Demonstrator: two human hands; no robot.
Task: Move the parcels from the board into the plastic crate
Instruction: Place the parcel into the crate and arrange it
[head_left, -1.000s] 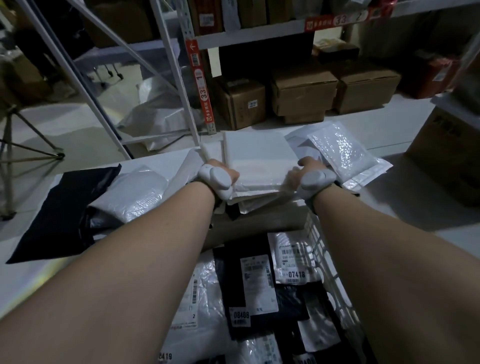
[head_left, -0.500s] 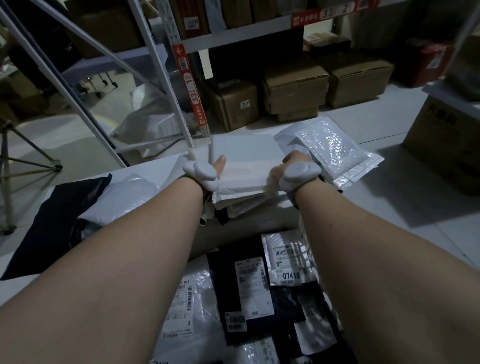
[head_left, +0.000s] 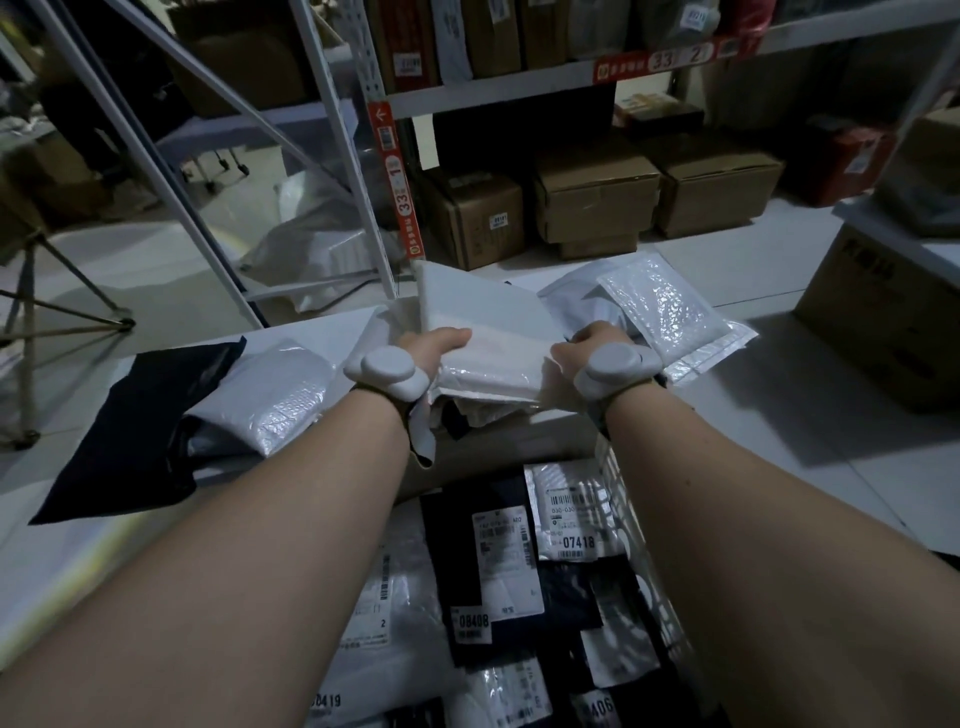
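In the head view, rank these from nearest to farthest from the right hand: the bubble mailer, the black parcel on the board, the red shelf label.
From the right hand:
1. Bubble mailer, just beyond the hand, slightly right.
2. Red shelf label, on the rack upright, ahead to the left.
3. Black parcel, at the board's far left end.

A dim storeroom is shown. Cardboard boxes (head_left: 597, 200) are set on the pale floor (head_left: 156, 270) beneath a metal shelf (head_left: 571, 85); a tripod (head_left: 31, 312) is seen at left.
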